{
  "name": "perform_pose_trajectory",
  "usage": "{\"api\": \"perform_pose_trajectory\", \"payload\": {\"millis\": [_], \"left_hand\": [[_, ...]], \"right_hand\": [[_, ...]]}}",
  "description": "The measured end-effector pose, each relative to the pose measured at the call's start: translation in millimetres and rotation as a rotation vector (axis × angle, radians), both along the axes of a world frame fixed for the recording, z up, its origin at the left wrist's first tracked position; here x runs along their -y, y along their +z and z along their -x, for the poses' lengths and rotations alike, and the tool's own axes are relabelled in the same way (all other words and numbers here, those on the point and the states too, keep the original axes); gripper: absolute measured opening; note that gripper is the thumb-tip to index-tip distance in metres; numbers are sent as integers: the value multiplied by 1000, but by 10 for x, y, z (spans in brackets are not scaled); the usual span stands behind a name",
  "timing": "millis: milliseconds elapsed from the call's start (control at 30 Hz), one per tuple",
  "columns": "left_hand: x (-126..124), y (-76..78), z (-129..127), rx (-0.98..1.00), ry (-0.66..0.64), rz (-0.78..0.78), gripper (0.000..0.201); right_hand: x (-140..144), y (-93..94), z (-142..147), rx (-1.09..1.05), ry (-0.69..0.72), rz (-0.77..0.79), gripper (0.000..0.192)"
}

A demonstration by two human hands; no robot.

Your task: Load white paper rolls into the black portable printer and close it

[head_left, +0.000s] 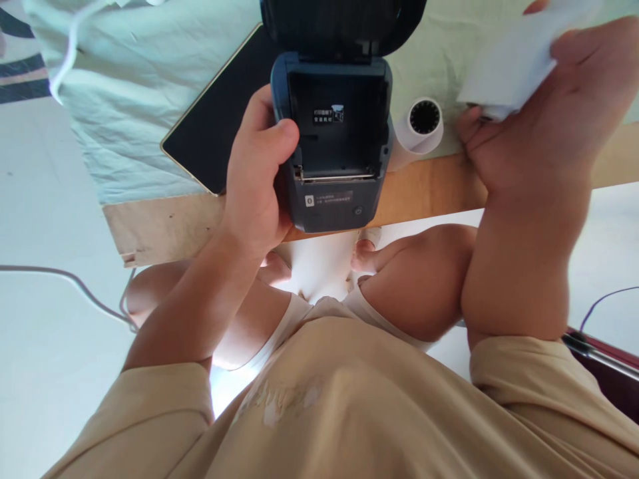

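My left hand (259, 166) grips the left side of a dark portable label printer (334, 206), thumb on the rim of its bay. The printer's black lid (344, 26) is swung up, and a small printed sticker shows inside the bare bay. At the upper right, my right hand (539, 126) is closed around white paper (509, 63), which looks like a roll; its far end is blurred. Between the printer and my right hand, a white paper roll (432, 141) with a black toothed core stands on the table.
A dark tablet-like slab (210, 126) with a pale edge lies left of the printer. A green cloth (124, 133) covers the wooden table (164, 226), whose front edge is by my knees. A white cable (70, 53) crosses the cloth at upper left.
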State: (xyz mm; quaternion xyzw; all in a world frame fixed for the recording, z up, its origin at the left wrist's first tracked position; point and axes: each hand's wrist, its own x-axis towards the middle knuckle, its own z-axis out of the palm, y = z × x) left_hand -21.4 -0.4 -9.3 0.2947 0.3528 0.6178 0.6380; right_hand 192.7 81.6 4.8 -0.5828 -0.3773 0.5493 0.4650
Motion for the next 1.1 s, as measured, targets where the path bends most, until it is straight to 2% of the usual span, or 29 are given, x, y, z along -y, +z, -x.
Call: {"api": "perform_pose_trajectory", "payload": {"millis": [200,333,500,700,800,967,1100], "left_hand": [[4,8,4,21,-5,-4,13],[7,13,11,17,-19,-2,10],[-9,-25,25,15,-23,-38,14],[-5,-33,8,46,-15,-23,13],[-7,-34,17,47,-21,-36,13],[-17,-51,48,45,-44,-43,17],[-17,-52,50,42,-50,-49,17]], "right_hand": [[-29,-129,-70,33,-19,-84,51],[-3,-157,-54,9,12,-149,29],[59,-95,4,-35,28,-234,26],[85,-94,28,-41,-80,-200,28],[74,-135,34,-16,-62,-231,22],[56,-165,35,29,-45,-297,26],[47,-147,16,38,-44,-244,23]]}}
